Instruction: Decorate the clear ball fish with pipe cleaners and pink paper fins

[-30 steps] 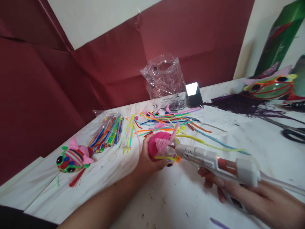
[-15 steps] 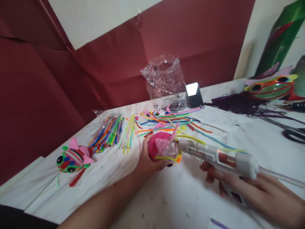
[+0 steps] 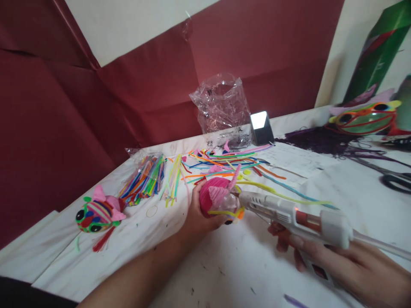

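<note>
My left hand [image 3: 197, 216] is wrapped round a pink pipe-cleaner fish [image 3: 208, 196], above the white table. The fish has pink fins, a clear plastic part and a yellow pipe-cleaner outline; its far side is hidden. In my right hand [image 3: 324, 252] is a white hot glue gun [image 3: 289, 211], its orange trigger under my fingers. The nozzle points left and meets the clear part beside the fins; whether it touches I cannot tell. A glue stick [image 3: 382, 244] sticks out of the gun's back.
A finished-looking colourful fish [image 3: 98, 211] lies at left. Behind are bundled pipe cleaners [image 3: 144, 179], loose pipe cleaners [image 3: 224, 160], a clear bag [image 3: 223, 105] and a phone [image 3: 262, 128]. Scissors [image 3: 396, 179], purple yarn [image 3: 314, 139] and a fish lantern [image 3: 366, 117] are at right.
The glue gun has tilted slightly, its back end shifting a little right and down. My left hand and the pink fish have barely moved.
</note>
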A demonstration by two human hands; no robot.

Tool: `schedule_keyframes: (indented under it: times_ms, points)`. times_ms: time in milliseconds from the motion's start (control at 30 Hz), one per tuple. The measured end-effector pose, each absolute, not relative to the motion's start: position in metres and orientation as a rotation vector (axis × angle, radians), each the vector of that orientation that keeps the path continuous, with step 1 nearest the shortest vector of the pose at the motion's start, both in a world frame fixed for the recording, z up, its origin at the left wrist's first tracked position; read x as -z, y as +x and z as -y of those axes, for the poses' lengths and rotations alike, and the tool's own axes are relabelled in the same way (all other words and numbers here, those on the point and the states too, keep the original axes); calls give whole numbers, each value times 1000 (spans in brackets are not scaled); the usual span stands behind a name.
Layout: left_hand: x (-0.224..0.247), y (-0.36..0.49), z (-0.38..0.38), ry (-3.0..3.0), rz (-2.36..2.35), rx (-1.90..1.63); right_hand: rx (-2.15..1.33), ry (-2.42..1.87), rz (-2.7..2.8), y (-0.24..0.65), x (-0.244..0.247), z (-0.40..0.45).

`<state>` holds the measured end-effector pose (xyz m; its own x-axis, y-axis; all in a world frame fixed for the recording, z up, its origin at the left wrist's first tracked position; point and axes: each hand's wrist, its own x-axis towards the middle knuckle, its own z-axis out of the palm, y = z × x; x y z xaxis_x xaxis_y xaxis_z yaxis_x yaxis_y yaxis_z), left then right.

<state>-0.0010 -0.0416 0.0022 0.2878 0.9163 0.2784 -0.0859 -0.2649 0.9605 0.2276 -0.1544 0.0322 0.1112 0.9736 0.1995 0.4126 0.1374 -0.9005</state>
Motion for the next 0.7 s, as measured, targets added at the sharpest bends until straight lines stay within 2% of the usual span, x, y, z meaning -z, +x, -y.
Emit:
schedule_keyframes:
  times_ms: [367, 700]
  points:
    - [-5, 0, 43, 1484, -799, -1166, -752, -1409, 1586, 236, -30, 150]
    - [-2, -1, 42, 1485, -826, -1183, -758, -1390, 1399, 224, -33, 155]
